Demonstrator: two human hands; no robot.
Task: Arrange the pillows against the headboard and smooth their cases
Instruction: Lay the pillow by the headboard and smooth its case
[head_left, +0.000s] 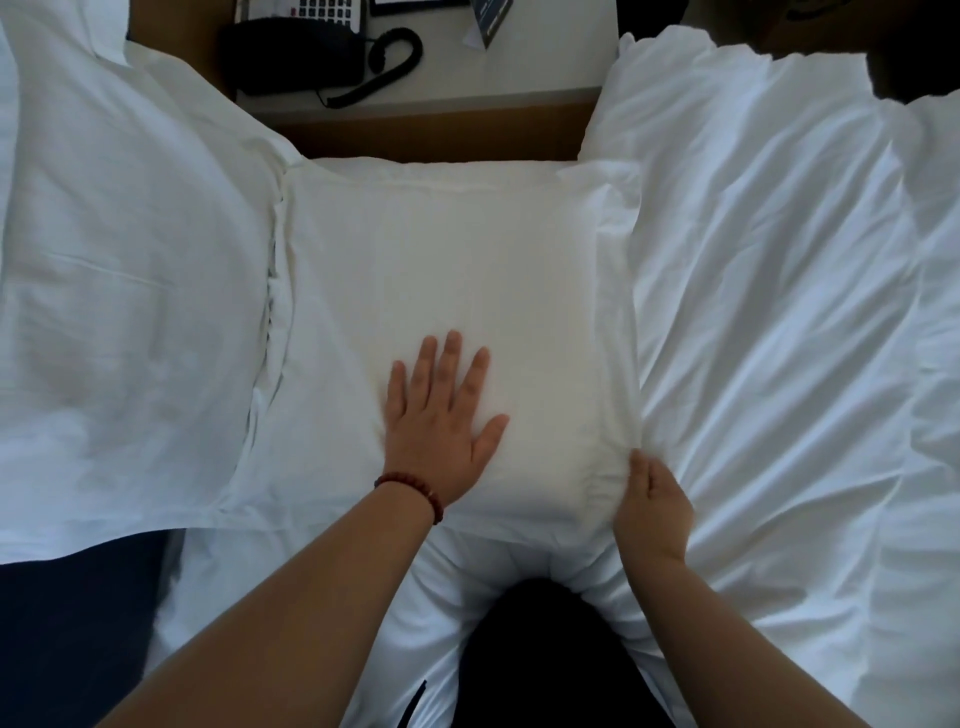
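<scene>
A white pillow (441, 270) in a plain case lies flat in the middle of the head view, its far edge near a wooden ledge. My left hand (441, 410) rests palm down on its near part, fingers spread, with a red bead bracelet on the wrist. My right hand (652, 506) pinches the bunched cloth at the pillow's near right corner. A second white pillow (114, 291) lies to the left, its edge overlapping the middle one.
A crumpled white duvet (779, 312) fills the right side. Beyond the pillow stands a nightstand (545, 67) with a black corded telephone (306, 52). Dark floor (67, 623) shows at lower left. My dark clothing (540, 654) is at the bottom centre.
</scene>
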